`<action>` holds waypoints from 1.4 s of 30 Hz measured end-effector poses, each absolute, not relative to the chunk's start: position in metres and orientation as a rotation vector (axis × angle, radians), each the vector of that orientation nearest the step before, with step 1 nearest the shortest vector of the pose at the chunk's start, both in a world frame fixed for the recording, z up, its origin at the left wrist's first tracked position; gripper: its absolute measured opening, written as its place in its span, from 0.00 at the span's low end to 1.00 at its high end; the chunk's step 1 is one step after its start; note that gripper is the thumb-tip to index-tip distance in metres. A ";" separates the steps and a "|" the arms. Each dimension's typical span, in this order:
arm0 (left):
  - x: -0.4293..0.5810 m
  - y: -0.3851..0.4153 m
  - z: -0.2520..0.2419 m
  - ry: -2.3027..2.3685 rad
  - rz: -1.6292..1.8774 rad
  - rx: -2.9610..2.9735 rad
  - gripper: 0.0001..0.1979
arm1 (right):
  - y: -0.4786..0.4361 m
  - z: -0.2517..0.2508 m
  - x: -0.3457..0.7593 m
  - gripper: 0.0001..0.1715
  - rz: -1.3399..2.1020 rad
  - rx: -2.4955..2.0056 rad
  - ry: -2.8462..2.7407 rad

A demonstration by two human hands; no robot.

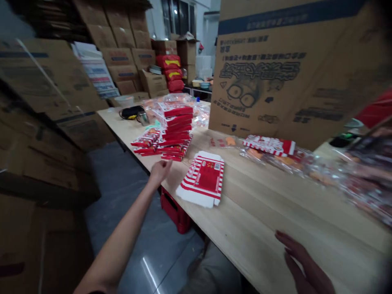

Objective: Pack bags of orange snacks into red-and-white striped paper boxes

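Note:
My left hand (161, 171) is at the table's near edge, just in front of a stack of filled red-and-white cartons (176, 130). Its fingers are curled closed; whatever they may hold is hidden. To its right a flattened red-and-white striped carton (208, 177) lies on the wooden table (254, 204), apart from the hand. My right hand (306, 261) hovers over the table at the lower right, fingers stretched and apart, with nothing in it.
A large cardboard box (275, 81) stands at the table's back right. Along its front lie clear bags with orange pieces (288, 161) and a striped packet (269, 145). More bags are heaped behind the stack. A red stool (174, 210) is partly under the table. Stacked cartons line the left.

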State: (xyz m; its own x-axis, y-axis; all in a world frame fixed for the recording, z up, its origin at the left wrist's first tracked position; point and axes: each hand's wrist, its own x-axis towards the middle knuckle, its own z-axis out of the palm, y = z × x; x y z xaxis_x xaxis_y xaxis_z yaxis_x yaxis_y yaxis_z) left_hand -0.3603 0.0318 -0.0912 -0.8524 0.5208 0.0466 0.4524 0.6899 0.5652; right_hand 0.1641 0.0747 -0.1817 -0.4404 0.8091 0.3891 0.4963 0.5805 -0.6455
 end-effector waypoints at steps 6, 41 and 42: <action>-0.271 0.059 -0.122 2.661 0.627 1.071 0.30 | 0.059 -0.146 0.119 0.18 0.630 -0.878 -2.193; -0.091 0.061 -0.011 1.389 1.197 2.382 0.12 | 0.109 -0.011 0.181 0.09 1.187 -0.929 -1.889; -0.085 0.064 -0.015 1.384 1.163 2.467 0.14 | 0.112 -0.015 0.184 0.12 1.368 -0.894 -1.867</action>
